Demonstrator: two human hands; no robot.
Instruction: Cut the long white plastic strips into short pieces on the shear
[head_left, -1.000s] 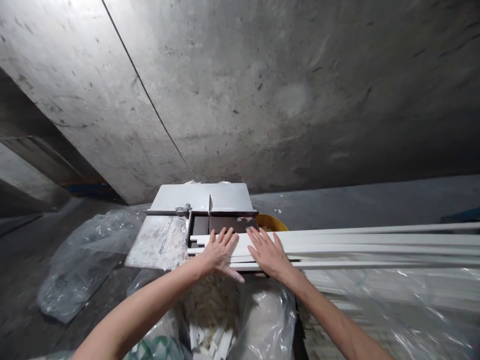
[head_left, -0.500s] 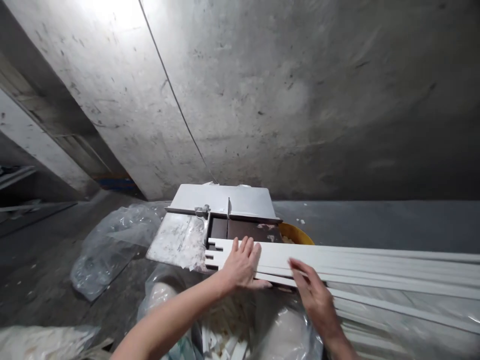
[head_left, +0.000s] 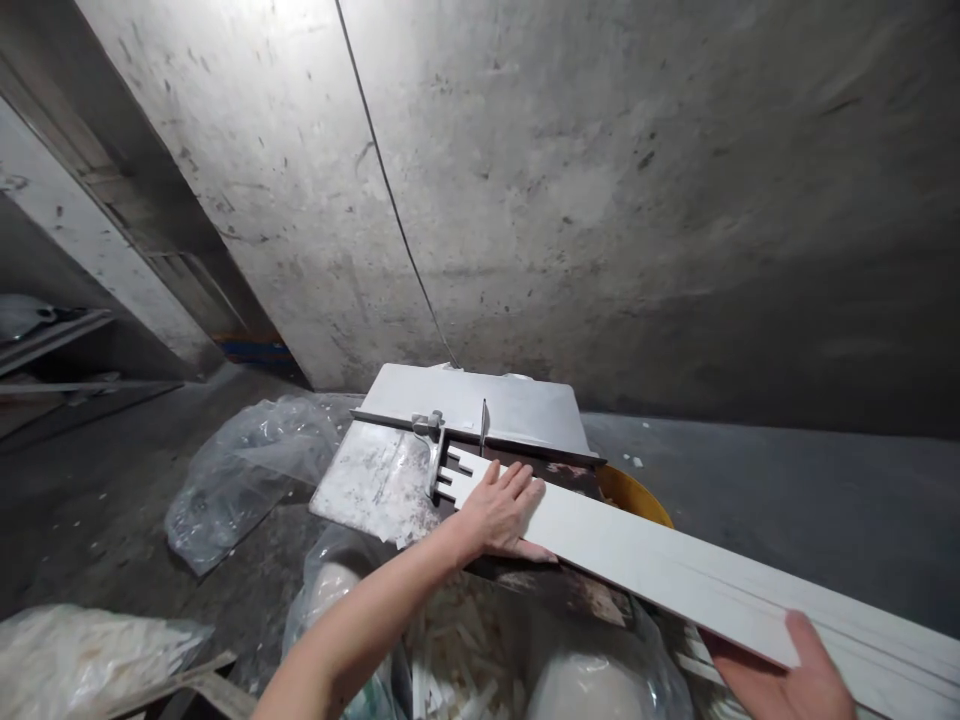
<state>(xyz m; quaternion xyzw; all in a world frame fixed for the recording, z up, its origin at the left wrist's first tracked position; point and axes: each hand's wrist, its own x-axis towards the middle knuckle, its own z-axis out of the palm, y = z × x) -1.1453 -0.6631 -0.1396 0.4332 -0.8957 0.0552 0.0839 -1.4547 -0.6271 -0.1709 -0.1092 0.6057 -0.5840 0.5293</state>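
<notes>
Long white strips (head_left: pixel 637 545) lie side by side as one flat bundle, slanting across the saw table (head_left: pixel 405 470). Their left ends are uneven and meet a metal stop (head_left: pixel 437 462). My left hand (head_left: pixel 504 510) lies flat on the bundle near those ends, fingers stretched out and thumb along the near edge. Farther right, my right hand (head_left: pixel 795 670) holds the bundle from its near side, thumb on top and fingers partly hidden underneath. A thin upright blade (head_left: pixel 484 425) stands beyond the strips, apart from both hands.
A dark rail (head_left: pixel 525 445) crosses the table, with a pale panel behind it. A yellow tub (head_left: pixel 637 495) stands behind the strips. Offcuts (head_left: pixel 465 650) fill a bag below, and clear plastic (head_left: pixel 251 470) lies on the floor at left. A concrete wall rises behind.
The strips have swung from nearly level to a slant and closed together at their near edge. My right hand has moved right and down and taken hold of them. My left hand stays on top.
</notes>
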